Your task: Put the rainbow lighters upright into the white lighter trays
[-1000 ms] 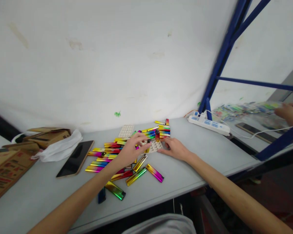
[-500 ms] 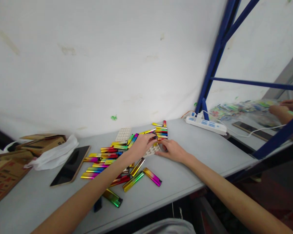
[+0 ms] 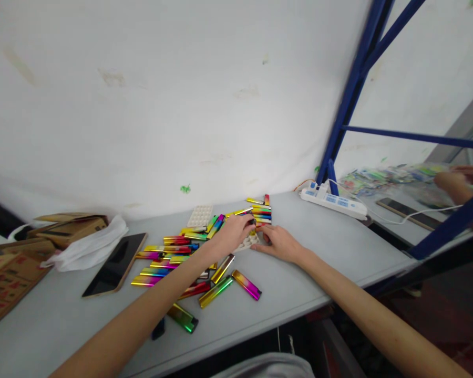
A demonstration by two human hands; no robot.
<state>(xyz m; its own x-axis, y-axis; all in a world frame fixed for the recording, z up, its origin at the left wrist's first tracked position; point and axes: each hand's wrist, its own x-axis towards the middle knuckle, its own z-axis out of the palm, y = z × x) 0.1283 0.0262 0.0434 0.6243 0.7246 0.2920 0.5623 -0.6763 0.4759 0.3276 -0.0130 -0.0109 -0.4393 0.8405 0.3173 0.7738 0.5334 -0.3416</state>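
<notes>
Metallic rainbow-coloured lighters [image 3: 216, 292] lie loose over the table, mostly left of my hands and under my left forearm. My left hand [image 3: 233, 233] is closed in a pinch on a yellow lighter [image 3: 253, 232] with a dark top, over a white tray with round holes [image 3: 244, 244]. My right hand [image 3: 278, 242] grips the tray's right end, thumb at the near side and curled fingers close to the lighter. Fingers partly hide both lighter and tray. More lighters [image 3: 262, 212] lie in a row just behind my hands.
A second white holed tray [image 3: 200, 216] lies by the wall. To the left are a phone [image 3: 116, 265], white cloth [image 3: 96, 247] and cardboard boxes [image 3: 13, 283]. A power strip [image 3: 333, 202] and blue rack post [image 3: 349, 100] stand right. Beyond, another person's hands [image 3: 457, 181] work by plastic packets.
My left hand has shifted very slightly over the tray, still pinching the lighter. The right hand keeps its place. The view has moved a little, and the other person's hands have moved slightly.
</notes>
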